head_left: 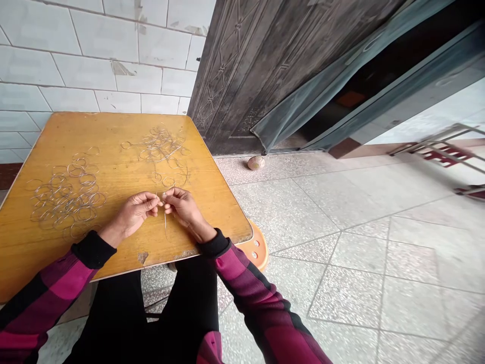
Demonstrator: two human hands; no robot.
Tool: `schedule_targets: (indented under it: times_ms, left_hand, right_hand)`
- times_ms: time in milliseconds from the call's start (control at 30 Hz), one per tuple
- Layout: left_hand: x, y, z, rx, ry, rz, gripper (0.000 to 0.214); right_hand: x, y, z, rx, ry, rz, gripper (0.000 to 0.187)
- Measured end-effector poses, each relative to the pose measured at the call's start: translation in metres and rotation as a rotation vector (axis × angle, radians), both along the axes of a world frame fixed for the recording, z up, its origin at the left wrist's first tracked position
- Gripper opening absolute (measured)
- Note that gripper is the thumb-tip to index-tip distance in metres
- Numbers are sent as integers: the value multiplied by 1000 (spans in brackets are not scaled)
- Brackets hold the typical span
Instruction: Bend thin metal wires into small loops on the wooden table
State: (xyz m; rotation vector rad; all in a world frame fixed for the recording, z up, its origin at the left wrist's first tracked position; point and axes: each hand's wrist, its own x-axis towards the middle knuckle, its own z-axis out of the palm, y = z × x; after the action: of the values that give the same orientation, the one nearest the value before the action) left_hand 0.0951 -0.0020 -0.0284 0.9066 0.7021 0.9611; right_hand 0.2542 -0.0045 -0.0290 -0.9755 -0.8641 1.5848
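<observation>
My left hand and my right hand meet near the front of the table, fingertips almost touching. Both pinch a thin metal wire, whose free end hangs down below my right fingers. The short stretch between the fingertips is too small to make out clearly. To the left of my left hand lies a loose spread of wire rings. Beyond my right hand sits a second tangle of wire loops, with some stray curls trailing toward my fingers.
The yellow wooden table stands against a white tiled wall. An orange stool shows under its right corner. On the floor a round object lies by the dark door. A metal rack stands far right.
</observation>
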Motion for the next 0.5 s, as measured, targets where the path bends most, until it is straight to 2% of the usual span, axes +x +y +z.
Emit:
schedule_targets:
  times_ms: [200,367,433,500]
  left_hand:
    - [3,0,-4,-20,-14,29,24]
    - [2,-1,-2,37,121,71,26]
    - [3,-3,0,110,229,38,30]
    - [4,-7,0,177,338,-64,30]
  right_hand:
    - [-1,2,-2,9,-40,-86,24]
    - [3,3,4,96,-171,-134,23]
    - [5,1,9,137,-224,-152,23]
    - [6,0,13,167,-265,-163,23]
